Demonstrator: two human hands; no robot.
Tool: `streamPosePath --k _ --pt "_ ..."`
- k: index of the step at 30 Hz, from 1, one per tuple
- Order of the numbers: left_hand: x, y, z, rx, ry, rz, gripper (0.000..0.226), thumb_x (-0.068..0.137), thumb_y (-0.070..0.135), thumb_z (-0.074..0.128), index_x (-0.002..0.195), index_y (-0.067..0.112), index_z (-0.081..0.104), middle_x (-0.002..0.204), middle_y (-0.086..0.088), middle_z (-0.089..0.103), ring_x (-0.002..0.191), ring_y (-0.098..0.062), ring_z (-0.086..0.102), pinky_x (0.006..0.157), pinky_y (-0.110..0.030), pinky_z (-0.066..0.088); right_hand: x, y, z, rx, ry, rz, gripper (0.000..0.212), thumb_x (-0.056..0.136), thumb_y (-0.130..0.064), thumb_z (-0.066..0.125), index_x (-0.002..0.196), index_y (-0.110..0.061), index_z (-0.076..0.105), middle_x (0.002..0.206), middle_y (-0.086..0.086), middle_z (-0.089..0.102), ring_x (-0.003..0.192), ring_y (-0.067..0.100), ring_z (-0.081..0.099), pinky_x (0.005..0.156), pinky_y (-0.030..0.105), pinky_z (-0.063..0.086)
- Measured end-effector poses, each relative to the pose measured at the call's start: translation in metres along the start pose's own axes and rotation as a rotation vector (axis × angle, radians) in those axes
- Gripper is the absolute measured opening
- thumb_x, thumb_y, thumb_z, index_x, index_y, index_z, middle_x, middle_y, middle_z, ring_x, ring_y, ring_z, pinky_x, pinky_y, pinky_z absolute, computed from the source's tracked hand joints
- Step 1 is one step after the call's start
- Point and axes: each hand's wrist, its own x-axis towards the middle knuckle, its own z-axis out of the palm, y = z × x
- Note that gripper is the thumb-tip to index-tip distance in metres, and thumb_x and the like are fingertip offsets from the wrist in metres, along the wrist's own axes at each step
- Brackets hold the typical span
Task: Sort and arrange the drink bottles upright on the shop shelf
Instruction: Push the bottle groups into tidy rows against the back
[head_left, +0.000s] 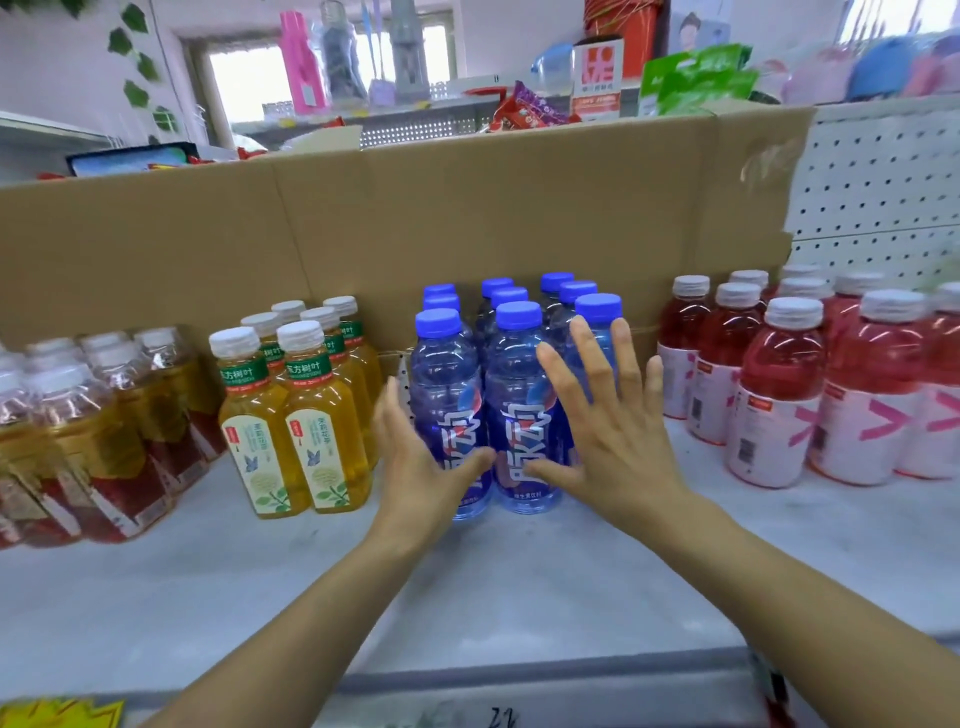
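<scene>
Several blue-capped blue drink bottles stand upright in tidy rows at the middle of the white shelf. My left hand lies with straight fingers against the left side of the front-left blue bottle. My right hand, fingers spread and straight, covers the front-right blue bottle from the front. Neither hand grips anything. Yellow tea bottles with white caps and green neck bands stand upright to the left. Red drink bottles with pink-and-white labels stand upright to the right.
A shrink-wrapped pack of amber bottles sits at the far left. A tall cardboard sheet backs the rows, with white pegboard at the right. Snack packs and goods crowd the shelf beyond. A yellow price tag hangs on the front rail.
</scene>
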Motion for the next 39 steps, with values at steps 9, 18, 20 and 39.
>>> streamPosePath --k 9,18,20,39 --pt "-0.044 0.079 0.036 0.152 -0.198 0.713 0.076 0.086 0.019 0.075 0.15 0.018 0.034 0.158 0.003 0.029 0.148 -0.005 0.023 0.116 -0.022 0.032 -0.054 0.061 -0.043 0.371 0.214 -0.002 0.046 0.083 -0.008 0.074 0.128 -0.01 0.062 0.144 0.007 0.05 0.122 0.023 0.058 0.08 0.044 0.059" --pt "-0.056 0.129 0.155 -0.057 -0.486 0.2 0.114 0.073 0.044 0.086 0.153 0.044 0.005 0.158 0.021 0.015 0.145 0.007 0.016 0.121 -0.027 0.023 -0.098 0.221 -0.097 0.412 0.463 0.047 0.083 0.07 -0.025 0.083 0.138 -0.004 0.042 0.141 0.009 0.04 0.133 0.03 0.042 0.106 0.051 0.041" --pt "-0.048 0.139 0.179 -0.106 -0.512 0.034 0.134 0.06 0.053 0.09 0.156 0.041 -0.003 0.161 0.021 0.009 0.147 0.002 0.015 0.123 -0.035 0.023 -0.104 0.266 -0.098 0.534 0.422 0.198 0.101 0.065 -0.044 0.084 0.146 -0.015 0.031 0.147 0.005 0.034 0.136 0.025 0.039 0.108 0.05 0.039" --pt "-0.009 0.138 0.263 -0.469 -0.364 -0.214 0.094 0.054 0.012 0.097 0.133 0.032 0.05 0.115 0.01 0.073 0.104 -0.01 0.071 0.073 -0.019 0.057 -0.065 0.34 -0.017 1.296 -0.154 0.442 0.088 0.059 -0.008 0.094 0.131 -0.031 0.049 0.112 -0.012 0.072 0.099 0.007 0.071 0.073 0.014 0.055"
